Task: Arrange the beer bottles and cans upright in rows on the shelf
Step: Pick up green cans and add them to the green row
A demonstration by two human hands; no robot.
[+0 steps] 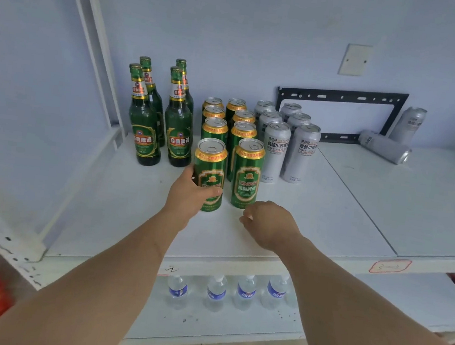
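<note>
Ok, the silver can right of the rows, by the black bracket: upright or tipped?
Tipped. The silver can lies on its side on the shelf, its top end pointing right, unlike the upright silver rows.

four bottles point(145, 123), eight green cans point(247, 171)

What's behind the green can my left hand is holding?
Behind the held green can stand three more green cans in a row. Only their tops show; their lower bodies are covered.

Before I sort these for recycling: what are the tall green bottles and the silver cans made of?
The tall green bottles look like glossy translucent glass, with light glinting through them. The silver cans look like matte metal, probably aluminium, given their pull-tab tops.
</note>
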